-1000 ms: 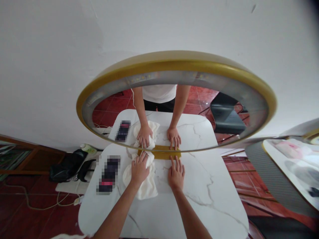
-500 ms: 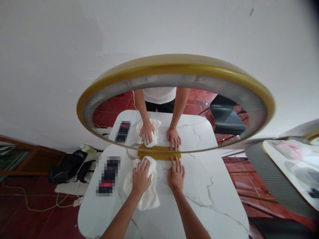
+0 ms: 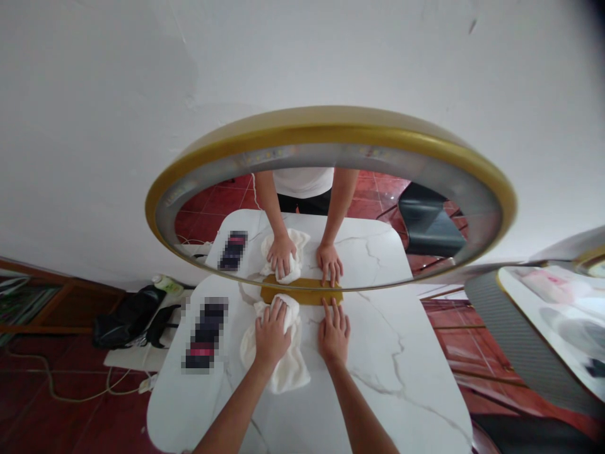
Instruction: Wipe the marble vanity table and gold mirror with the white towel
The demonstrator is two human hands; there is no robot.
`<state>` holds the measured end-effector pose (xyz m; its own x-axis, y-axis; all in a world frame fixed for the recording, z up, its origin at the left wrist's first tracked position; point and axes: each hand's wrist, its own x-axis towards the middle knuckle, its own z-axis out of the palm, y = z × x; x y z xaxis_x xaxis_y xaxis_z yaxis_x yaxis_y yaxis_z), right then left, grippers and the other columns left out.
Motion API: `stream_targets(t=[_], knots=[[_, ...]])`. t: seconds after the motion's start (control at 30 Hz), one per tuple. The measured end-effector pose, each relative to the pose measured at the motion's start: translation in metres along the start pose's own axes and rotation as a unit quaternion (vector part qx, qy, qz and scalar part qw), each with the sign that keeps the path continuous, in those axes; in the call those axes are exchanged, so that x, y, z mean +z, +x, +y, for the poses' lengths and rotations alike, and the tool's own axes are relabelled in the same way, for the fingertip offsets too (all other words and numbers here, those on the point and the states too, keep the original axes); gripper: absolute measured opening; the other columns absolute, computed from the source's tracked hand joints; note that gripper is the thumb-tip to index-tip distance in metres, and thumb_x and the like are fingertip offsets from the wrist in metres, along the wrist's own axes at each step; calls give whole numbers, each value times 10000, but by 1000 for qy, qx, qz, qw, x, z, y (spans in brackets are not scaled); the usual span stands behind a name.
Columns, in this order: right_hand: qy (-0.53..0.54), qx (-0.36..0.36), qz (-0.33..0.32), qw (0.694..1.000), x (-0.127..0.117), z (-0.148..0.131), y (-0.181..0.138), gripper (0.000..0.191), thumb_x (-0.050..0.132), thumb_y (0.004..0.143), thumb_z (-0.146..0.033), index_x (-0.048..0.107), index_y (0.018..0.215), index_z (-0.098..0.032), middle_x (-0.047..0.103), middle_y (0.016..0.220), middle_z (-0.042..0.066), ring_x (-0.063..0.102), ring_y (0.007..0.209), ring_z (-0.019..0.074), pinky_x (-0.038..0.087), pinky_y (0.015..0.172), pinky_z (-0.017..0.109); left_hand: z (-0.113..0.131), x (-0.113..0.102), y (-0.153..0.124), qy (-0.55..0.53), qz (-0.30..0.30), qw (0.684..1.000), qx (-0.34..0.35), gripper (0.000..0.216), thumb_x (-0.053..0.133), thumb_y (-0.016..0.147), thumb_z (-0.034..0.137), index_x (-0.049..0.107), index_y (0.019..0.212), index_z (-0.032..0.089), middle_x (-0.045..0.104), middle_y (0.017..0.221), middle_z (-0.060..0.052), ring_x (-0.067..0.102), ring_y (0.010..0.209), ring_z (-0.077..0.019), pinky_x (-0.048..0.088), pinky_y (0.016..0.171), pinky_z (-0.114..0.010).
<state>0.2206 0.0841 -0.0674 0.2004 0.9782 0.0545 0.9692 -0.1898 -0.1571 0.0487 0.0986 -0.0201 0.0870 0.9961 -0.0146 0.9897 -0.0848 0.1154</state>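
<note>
My left hand [image 3: 271, 331] lies palm down on a crumpled white cloth [image 3: 286, 366], fingers curled over its far end and pressing it onto the white marble table [image 3: 397, 372]. The cloth reaches the gold base [image 3: 302, 296] of a round gold-framed mirror [image 3: 331, 135]. My right hand [image 3: 334, 331] rests flat on the table beside the cloth, fingers stretched toward the base and holding nothing. The mirror shows both arms and the cloth reflected.
A blurred dark rectangular object [image 3: 204, 334] lies on the table's left side. Bags [image 3: 127, 315], a bottle [image 3: 163, 282] and a cable [image 3: 70, 388] sit on the red tiled floor at left. A second mirror [image 3: 553, 321] stands at the right. A white wall rises behind.
My left hand has slid the cloth to the right, closer to my right hand, and slightly back from the mirror base. The right hand has stayed put.
</note>
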Motion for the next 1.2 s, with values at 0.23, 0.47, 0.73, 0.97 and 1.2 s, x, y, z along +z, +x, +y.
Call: stream_targets(t=[0.23,0.47,0.73,0.97,1.2], knots=[[2,-3,-8,1000,-1,1,1,567,259,905,-212,102,1445,-284,131,1517,-15,108,1380,173,88,1113,421,-20,6,-26,-9,11,1000,1,600,572,757,228,422,1337,255,338,1454,-25,375,1218,-266,368,920,-386],[1,0,-8,1000,-2,0,1,567,253,901,-207,112,1445,-284,135,1516,-16,116,1379,181,91,1108,425,-35,9,-19,-5,28,997,-71,610,527,758,181,395,1352,227,344,1450,-50,358,1239,-267,371,923,-393],[4,3,-10,1000,-3,0,1,571,262,899,-200,118,1444,-288,125,1518,-23,104,1380,175,83,1111,421,-47,8,5,-13,39,991,-125,566,476,787,185,390,1347,201,413,1401,-64,390,1197,-250,388,880,-375],[5,-3,-8,1000,-3,0,1,564,258,906,-208,107,1443,-291,132,1517,-16,115,1379,181,84,1112,431,-54,11,-2,-28,38,996,-79,584,489,766,169,396,1342,198,439,1383,-57,378,1216,-241,370,907,-365],[10,-2,-4,1000,-3,0,1,567,260,909,-211,88,1444,-288,122,1519,-16,103,1381,178,89,1113,425,-54,11,-9,-32,27,998,-56,629,501,742,150,378,1356,213,401,1416,-45,360,1237,-245,365,924,-365]])
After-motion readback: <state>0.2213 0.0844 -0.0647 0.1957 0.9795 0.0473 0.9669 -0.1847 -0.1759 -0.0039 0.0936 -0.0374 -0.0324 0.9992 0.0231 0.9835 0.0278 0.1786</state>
